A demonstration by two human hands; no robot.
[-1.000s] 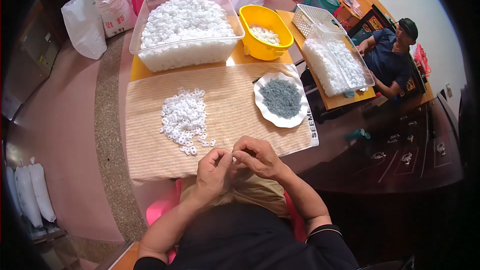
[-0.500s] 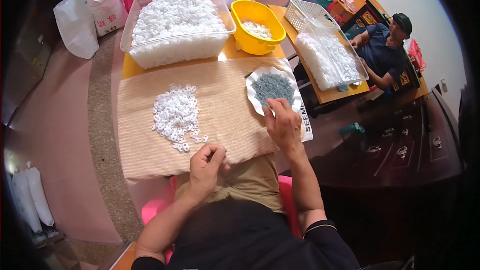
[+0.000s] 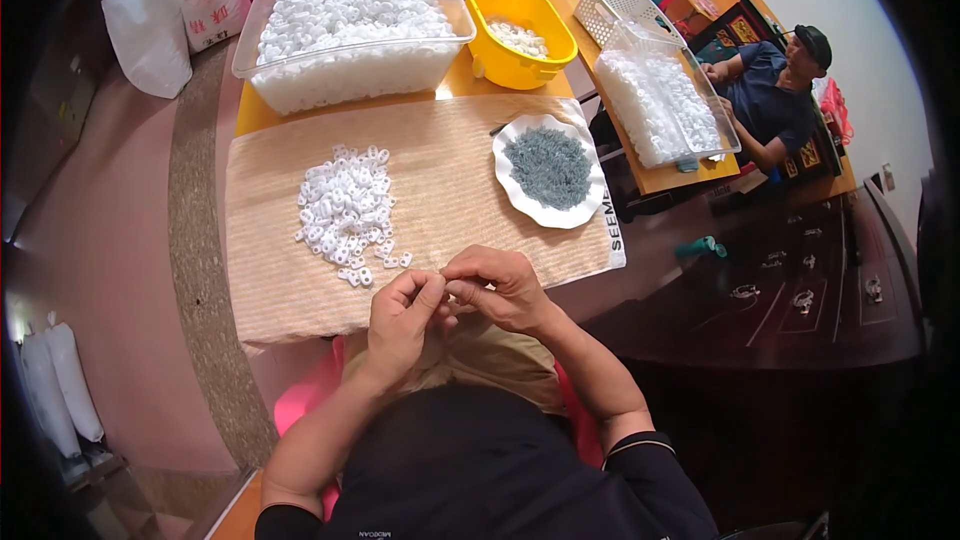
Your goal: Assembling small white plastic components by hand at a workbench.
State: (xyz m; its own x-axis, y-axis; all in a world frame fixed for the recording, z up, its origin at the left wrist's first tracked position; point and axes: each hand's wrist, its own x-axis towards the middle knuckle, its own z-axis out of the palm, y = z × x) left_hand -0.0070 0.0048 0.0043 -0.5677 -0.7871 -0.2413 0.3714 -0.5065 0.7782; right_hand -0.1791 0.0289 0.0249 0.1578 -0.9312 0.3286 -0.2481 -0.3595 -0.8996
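My left hand and my right hand meet fingertip to fingertip over the near edge of the cloth-covered table. Both are closed in a pinch, and whatever lies between the fingers is too small or hidden to name. Just beyond my left hand lies a loose pile of small white plastic pieces with holes. A white scalloped plate sits farther off to the right, heaped with small grey-green bits. Neither hand touches the pile or the plate.
Along the table's far side stand a clear bin full of white pieces and a yellow tub. A striped cloth covers the near part. At right, a person sits by another clear bin. White sacks stand at far left.
My right hand has left the plate of grey-green bits and come back left to my left hand. The fingertips of both now meet. The view has shifted slightly.
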